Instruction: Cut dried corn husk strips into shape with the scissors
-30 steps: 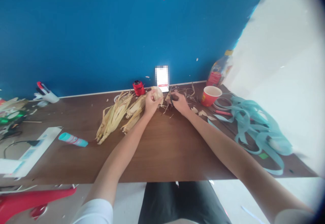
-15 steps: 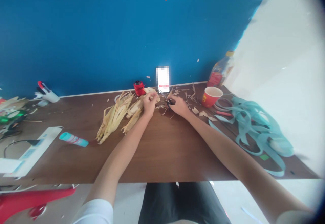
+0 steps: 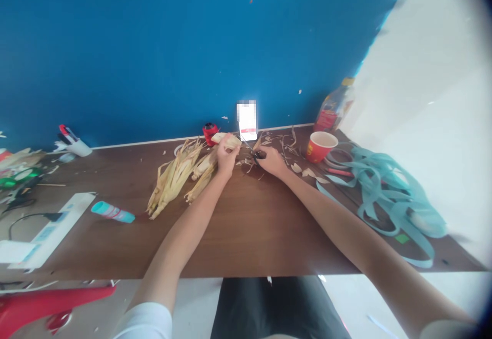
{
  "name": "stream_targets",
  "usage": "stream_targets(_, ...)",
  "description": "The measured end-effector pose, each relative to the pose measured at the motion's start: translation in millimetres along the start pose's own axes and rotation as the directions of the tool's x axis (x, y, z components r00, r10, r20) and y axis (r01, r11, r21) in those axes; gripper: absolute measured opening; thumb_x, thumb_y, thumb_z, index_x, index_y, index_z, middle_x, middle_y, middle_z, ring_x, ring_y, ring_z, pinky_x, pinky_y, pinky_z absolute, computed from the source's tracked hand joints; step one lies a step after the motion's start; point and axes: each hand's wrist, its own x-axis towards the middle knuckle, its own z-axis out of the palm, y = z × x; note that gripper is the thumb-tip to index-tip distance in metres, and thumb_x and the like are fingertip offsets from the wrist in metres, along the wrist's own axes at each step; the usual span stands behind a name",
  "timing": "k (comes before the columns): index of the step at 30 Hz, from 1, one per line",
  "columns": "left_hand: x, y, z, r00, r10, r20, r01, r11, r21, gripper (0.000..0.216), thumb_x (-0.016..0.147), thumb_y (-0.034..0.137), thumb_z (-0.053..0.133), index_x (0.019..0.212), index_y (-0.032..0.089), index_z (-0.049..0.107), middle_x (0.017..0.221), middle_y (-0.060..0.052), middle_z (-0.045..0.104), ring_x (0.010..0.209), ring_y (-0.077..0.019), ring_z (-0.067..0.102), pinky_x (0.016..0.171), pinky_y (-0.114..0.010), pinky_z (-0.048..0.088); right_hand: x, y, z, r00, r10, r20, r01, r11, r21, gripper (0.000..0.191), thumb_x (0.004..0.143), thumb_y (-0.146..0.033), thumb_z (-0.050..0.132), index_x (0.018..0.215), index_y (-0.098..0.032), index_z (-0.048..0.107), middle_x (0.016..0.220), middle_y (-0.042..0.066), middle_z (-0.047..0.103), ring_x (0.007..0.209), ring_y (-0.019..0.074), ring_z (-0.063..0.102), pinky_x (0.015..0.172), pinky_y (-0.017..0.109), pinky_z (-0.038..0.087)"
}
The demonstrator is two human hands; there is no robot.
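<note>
Near the back of the brown table, my left hand (image 3: 226, 157) is closed on a pale piece of corn husk (image 3: 232, 142), which shows above the fingers. My right hand (image 3: 272, 161) grips scissors (image 3: 257, 155) by their dark handles. Their blades point up and left toward the husk piece, and I cannot make out whether they touch it. To the left of my left hand lie a large bundle of dried corn husks (image 3: 175, 179) and a smaller husk bundle (image 3: 203, 175). Husk scraps (image 3: 286, 147) are scattered behind and beside my right hand.
A lit phone (image 3: 247, 120) leans on the blue wall. On the right are a red paper cup (image 3: 321, 147), a bottle (image 3: 333, 106) and tangled teal ribbon (image 3: 388, 190). Leftward lie a glue stick (image 3: 113, 212), a power strip (image 3: 54, 231) and a pen cup (image 3: 79, 147).
In my left hand the husk piece has turned and lies flatter, with more of it showing over the fingers. My right hand and the scissors have hardly moved.
</note>
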Motion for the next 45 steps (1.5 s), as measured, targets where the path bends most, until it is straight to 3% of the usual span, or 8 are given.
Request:
stream_targets(12,-2,5,3,0.999,-0.028,0.045,0.029,0.999,-0.024,0.078,0.066,0.021,0.08,0.139,0.025,0.054,0.138,-0.01,0.06,0.084,-0.0142,0.064,0.057,-0.019,0.048,2,-3,-2,0.999,0.001,0.034,-0.001,1.0,0.005,0.021,0.072,-0.027,0.069,0.091,-0.021,0.077,0.084,0.003,0.074,0.081,0.0194,0.066,0.072,0.027,0.046)
stream_targets(15,-3,10,3,0.997,-0.029,0.068,0.029,1.0,0.003,0.077,0.066,0.017,0.077,0.139,0.025,0.054,0.131,-0.009,0.064,0.08,-0.013,0.062,0.055,-0.019,0.046,6,0,-8,0.985,0.034,0.169,-0.055,0.991,0.122,0.025,0.066,-0.026,0.073,0.089,-0.018,0.077,0.076,0.003,0.072,0.071,0.0172,0.063,0.064,0.026,0.046)
stream_targets(19,-6,15,3,0.992,-0.014,0.122,0.012,1.0,0.021,0.072,0.067,0.016,0.074,0.137,0.024,0.057,0.13,-0.008,0.064,0.075,-0.0113,0.059,0.053,-0.019,0.045,10,-3,-20,0.921,0.138,0.365,-0.237,0.941,0.24,0.029,0.065,-0.023,0.072,0.092,-0.015,0.076,0.054,-0.001,0.06,0.047,0.0113,0.048,0.044,0.023,0.035)
stream_targets(27,-4,12,1,0.97,-0.097,0.223,0.088,0.995,0.051,0.068,0.062,0.008,0.067,0.128,0.024,0.063,0.122,-0.005,0.067,0.059,-0.0046,0.049,0.049,-0.018,0.039,13,-3,-41,0.821,0.16,0.548,-0.364,0.886,0.286,0.025,0.06,-0.018,0.074,0.084,-0.012,0.074,0.048,-0.002,0.055,0.042,0.0079,0.043,0.04,0.019,0.028)
stream_targets(34,-5,14,1,0.959,-0.135,0.248,0.118,0.99,0.082,0.068,0.062,0.006,0.064,0.128,0.02,0.062,0.083,-0.001,0.069,0.051,-0.0045,0.044,0.049,-0.019,0.036,12,1,-45,0.806,0.132,0.577,-0.35,0.893,0.284,0.026,0.061,-0.019,0.075,0.086,-0.012,0.075,0.049,-0.001,0.056,0.044,0.0077,0.044,0.04,0.019,0.028)
stream_targets(45,-4,9,-1,0.96,-0.115,0.254,0.1,0.992,0.072,0.071,0.061,0.007,0.063,0.131,0.022,0.061,0.073,0.002,0.064,0.052,-0.0059,0.045,0.049,-0.019,0.036,14,6,-41,0.821,0.11,0.56,-0.306,0.913,0.27,0.027,0.061,-0.021,0.076,0.087,-0.012,0.075,0.053,0.001,0.06,0.046,0.0085,0.047,0.04,0.019,0.032)
